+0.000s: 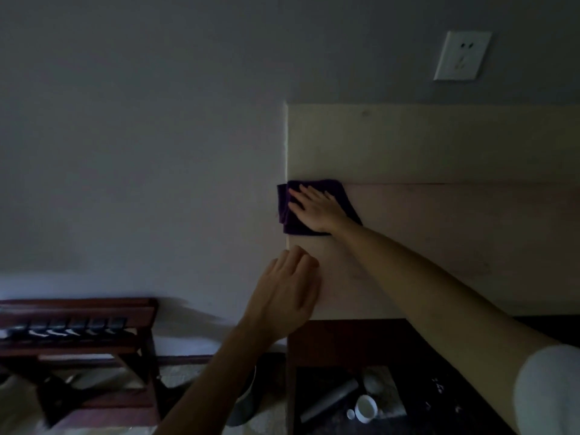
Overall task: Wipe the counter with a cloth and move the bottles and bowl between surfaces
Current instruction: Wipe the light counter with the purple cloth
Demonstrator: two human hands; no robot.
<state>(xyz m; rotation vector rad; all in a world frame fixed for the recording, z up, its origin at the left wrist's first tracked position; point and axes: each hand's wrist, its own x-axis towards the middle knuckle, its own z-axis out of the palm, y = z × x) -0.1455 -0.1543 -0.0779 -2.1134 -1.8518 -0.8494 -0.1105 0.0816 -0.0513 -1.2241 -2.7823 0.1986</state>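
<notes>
We find our right hand (317, 210) laid flat on a dark purple cloth (293, 219), fingers (301, 196) stretched out and slightly spread, palm pressing down; nothing is gripped, the hand only bears on the fabric. The cloth is folded and lies under those fingers at the far left corner of the pale counter (455, 233), against the light back panel (408, 142), with one edge reaching past the fingertips and just over the counter's left side.

Our left hand (288, 293) rests on the left edge of the counter, nearer to us than the cloth and apart from it. Its fingers are curled over the edge; we cannot tell whether they hold anything.

Below the left wrist, in a dim open compartment under the counter, a small white bowl (365, 408) lies with a white bottle (329, 400) on its side just beside it; the light is too poor to tell more. A dark wooden rack (94, 337) stands well to the left of both hands. A white wall socket (463, 54) sits above the right hand's side.
</notes>
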